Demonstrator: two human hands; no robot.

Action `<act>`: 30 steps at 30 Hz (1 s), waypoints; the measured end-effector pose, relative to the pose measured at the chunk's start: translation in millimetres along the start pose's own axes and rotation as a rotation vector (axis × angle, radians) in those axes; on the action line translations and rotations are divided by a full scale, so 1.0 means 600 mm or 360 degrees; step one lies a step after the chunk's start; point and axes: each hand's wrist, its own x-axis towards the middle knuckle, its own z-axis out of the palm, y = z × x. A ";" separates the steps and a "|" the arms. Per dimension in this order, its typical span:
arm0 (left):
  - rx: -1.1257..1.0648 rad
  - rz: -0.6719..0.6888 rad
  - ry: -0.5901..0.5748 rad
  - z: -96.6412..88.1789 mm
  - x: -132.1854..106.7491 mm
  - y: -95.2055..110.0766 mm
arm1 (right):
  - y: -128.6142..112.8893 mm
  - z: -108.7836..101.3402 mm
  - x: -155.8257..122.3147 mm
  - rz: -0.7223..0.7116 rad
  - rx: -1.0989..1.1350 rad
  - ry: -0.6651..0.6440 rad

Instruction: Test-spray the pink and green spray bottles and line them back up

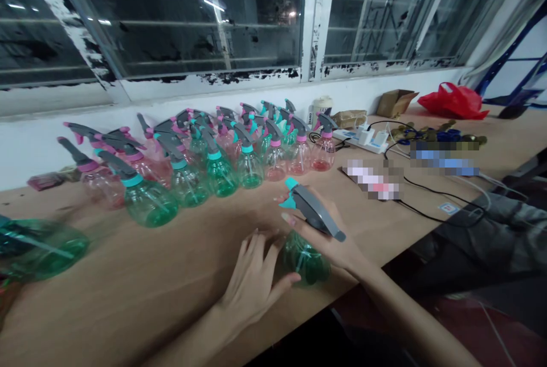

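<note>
A green spray bottle with a grey and turquoise trigger head stands near the table's front edge. Round its neck, just under the head, my right hand is closed; some of its fingers are hidden behind the head. My left hand is beside the bottle's left side, fingers stretched out and thumb extended to the lower part of the bottle. Whether the left hand presses on the bottle I cannot tell. Behind the hands, several green and pink spray bottles stand in rows.
Another green bottle is at the left edge. A power strip with plugs and black cables lies at the back right. Beyond it are a cardboard box and a red plastic bag. Windows rise behind the wooden table.
</note>
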 end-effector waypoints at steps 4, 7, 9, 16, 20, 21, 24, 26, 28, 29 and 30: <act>0.0068 0.0009 -0.0026 0.000 0.001 -0.018 | 0.005 0.004 0.007 -0.0046 -0.0036 0.0067; 0.0172 -0.0053 -0.0017 -0.004 0.002 -0.052 | 0.011 0.003 0.012 -0.0017 -0.0097 0.0076; 0.0259 -0.0191 0.0009 -0.008 0.002 -0.081 | 0.014 0.001 0.013 0.0015 -0.0147 0.0066; 0.0439 -0.0544 0.0033 -0.012 -0.001 -0.142 | 0.022 -0.008 0.014 0.0058 -0.0203 0.0003; 0.0525 -0.0523 -0.0006 -0.005 -0.001 -0.140 | 0.024 -0.010 0.015 0.0087 -0.0127 -0.0033; 0.0551 -0.0525 -0.0020 -0.003 -0.001 -0.139 | 0.023 -0.010 0.015 0.0078 -0.0091 -0.0036; 0.0607 -0.0590 -0.0089 0.000 -0.002 -0.135 | 0.021 -0.009 0.015 0.0082 0.0008 -0.0055; 0.0613 -0.0635 -0.0144 0.001 -0.002 -0.133 | 0.020 -0.007 0.014 0.0118 0.0027 -0.0047; 0.0609 -0.0660 -0.0179 0.000 -0.002 -0.132 | 0.020 -0.006 0.012 0.0139 0.0017 -0.0024; 0.0610 -0.0664 -0.0185 -0.001 -0.001 -0.131 | 0.021 -0.005 0.012 0.0141 0.0006 -0.0015; 0.0614 -0.0667 -0.0185 -0.001 -0.001 -0.130 | 0.021 -0.005 0.012 0.0139 -0.0004 -0.0007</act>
